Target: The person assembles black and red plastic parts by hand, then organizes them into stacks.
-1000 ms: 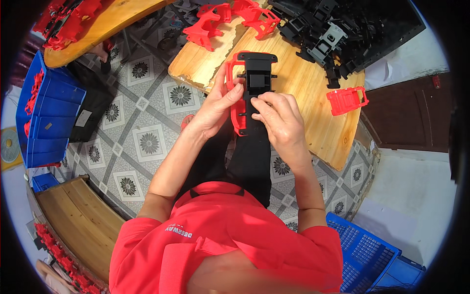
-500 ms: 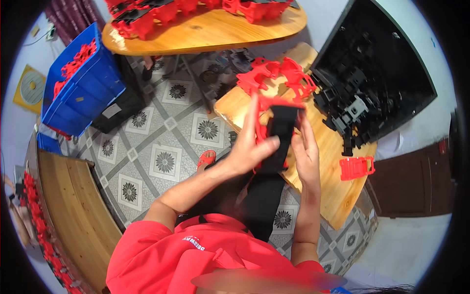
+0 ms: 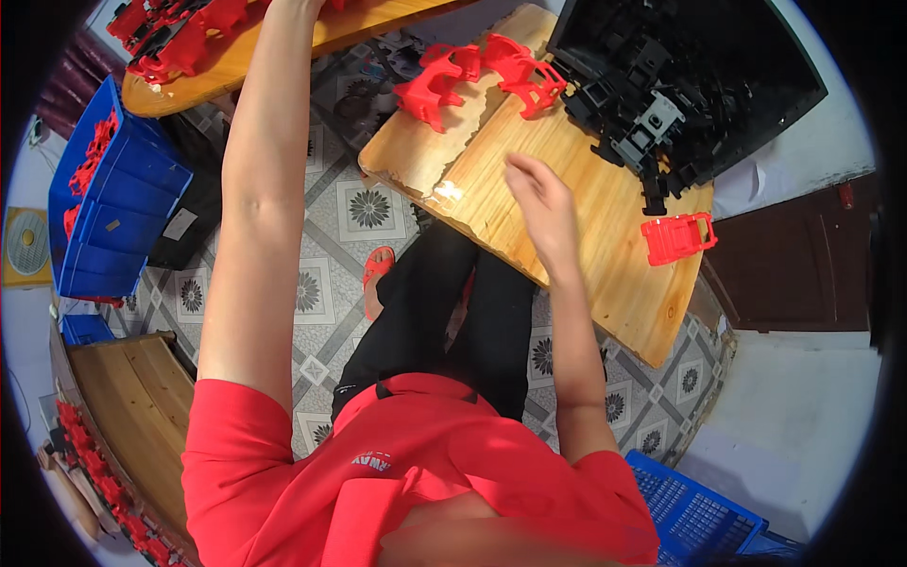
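Observation:
My left arm stretches far forward to the long wooden table at the top left. My left hand [image 3: 296, 6] is cut off by the upper edge of the picture, so its fingers and anything in them are hidden. Red plastic parts with black pieces [image 3: 194, 36] stand on that table beside it. Over the nearer wooden table [image 3: 605, 227] hovers my right hand [image 3: 546, 210], slightly blurred, its fingers loosely bent and nothing seen in them. Beyond it lie several red plastic frames [image 3: 439, 90]. A red slotted piece [image 3: 678, 238] lies to its right.
A big black bin [image 3: 756, 66] lies tipped toward the table, black plastic parts [image 3: 652, 118] spilling from it. At the left stands a blue crate [image 3: 118, 213] of red parts. A wooden bench [image 3: 132, 397] is at lower left, a blue basket [image 3: 699, 510] at lower right.
Both hands held a red frame with a black piece; it is no longer in sight. My left arm has reached forward to the far table, and my right hand has come away empty.

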A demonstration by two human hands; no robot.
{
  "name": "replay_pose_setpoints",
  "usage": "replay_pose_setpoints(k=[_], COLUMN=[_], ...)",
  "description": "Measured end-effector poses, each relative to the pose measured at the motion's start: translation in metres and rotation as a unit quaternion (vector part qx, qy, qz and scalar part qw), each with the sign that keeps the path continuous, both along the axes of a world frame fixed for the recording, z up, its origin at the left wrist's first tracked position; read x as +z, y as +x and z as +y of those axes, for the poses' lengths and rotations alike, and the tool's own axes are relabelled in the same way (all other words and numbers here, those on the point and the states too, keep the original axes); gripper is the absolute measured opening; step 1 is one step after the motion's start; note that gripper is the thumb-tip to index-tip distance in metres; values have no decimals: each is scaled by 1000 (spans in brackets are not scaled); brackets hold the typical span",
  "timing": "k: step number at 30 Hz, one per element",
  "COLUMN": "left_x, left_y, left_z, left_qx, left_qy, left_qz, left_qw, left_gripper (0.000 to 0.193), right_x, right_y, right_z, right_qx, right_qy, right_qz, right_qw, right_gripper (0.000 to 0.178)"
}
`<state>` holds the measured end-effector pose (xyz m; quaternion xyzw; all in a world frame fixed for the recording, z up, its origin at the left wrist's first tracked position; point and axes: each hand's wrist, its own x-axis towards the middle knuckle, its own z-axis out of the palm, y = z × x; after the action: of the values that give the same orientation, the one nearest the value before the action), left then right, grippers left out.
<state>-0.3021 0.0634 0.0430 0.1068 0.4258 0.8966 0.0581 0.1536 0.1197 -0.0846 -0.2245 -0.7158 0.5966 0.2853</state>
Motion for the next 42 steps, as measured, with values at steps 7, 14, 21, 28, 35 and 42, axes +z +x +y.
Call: replay_pose_setpoints(k=[7, 14, 21, 28, 35, 42], left_x=[-53, -133, -148, -148, -154, -154], left_y=[219, 263, 321, 330, 338, 347], left_z=[4, -61, -61, -93, -99, -101], left_qx=[208, -206, -407, -418, -381, -419], left_qy=[-258, -259, -47, 44, -19, -22], left_qz=[300, 73, -107, -165, -164, -155], left_qw=[895, 941, 906, 892, 910, 894], left_gripper=[73, 103, 79, 76, 84, 100], right_x=[-51, -2, 10, 7, -71, -11], right_y=[-140, -50, -39, 21, 110, 97], right_z=[44, 10, 179, 128, 88, 139], right_qx=[-86, 76, -283, -231, -192, -123], right_qy=[273, 433, 557, 419, 143, 525], right_qz=[-1, 36, -167, -48, -21, -129], right_qw=[958, 897, 762, 877, 971, 832], right_gripper=[41, 20, 59, 53, 42, 31])
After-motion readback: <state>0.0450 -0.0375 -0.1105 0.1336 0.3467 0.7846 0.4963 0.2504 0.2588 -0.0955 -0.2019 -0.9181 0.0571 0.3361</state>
